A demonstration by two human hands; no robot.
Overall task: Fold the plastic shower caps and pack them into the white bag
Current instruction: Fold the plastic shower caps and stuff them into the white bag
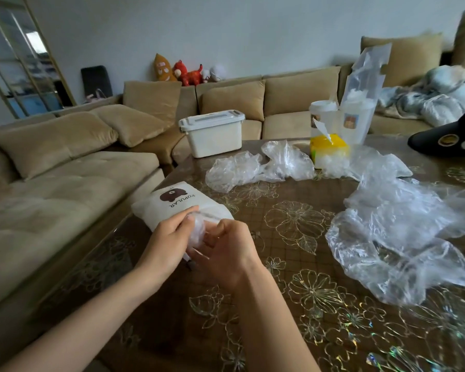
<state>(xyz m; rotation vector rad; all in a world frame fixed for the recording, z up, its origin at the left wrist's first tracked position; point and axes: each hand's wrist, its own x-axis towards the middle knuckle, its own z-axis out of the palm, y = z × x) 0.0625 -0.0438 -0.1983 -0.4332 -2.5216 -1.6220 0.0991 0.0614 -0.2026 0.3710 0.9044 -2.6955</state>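
Head view, only one: lower centre of frame, left hand (167,237) and right hand (226,253) were close together, fingers curled, both pinching the folded cap (197,232) between them. The cap was a small crumpled wad of thin clear film, whitish where layers stacked, roughly ball-shaped, with a creased edge sticking out below the thumbs. It sat right at the near end of the white bag (172,210), touching it; couldn't tell if any of it was inside. The bag was a matte, soft-looking white pouch, lying flat at the left edge of the table (306,264), printed with a brown bear head and "POPULAR". Table surface was glossy, brown, with gold outline flowers that showed iridescent glints lower right. Unfolded caps: one loose heap (253,167) of wrinkled transparent plastic at centre, a larger heap (400,242) spread across the right side, both shiny and puffed, well apart from the hands. Behind the centre heap stood a yellow tissue box (329,149) with a tissue sticking up, and two white cups (360,116) inside a tall clear sleeve. A white hard-plastic lidded bin (212,132) sat at the table's far left corner. Tan velvety sofa (65,183) wrapped around left and back; plush toys (185,71) on its backrest, a rumpled fuzzy blanket (427,95) upper right.
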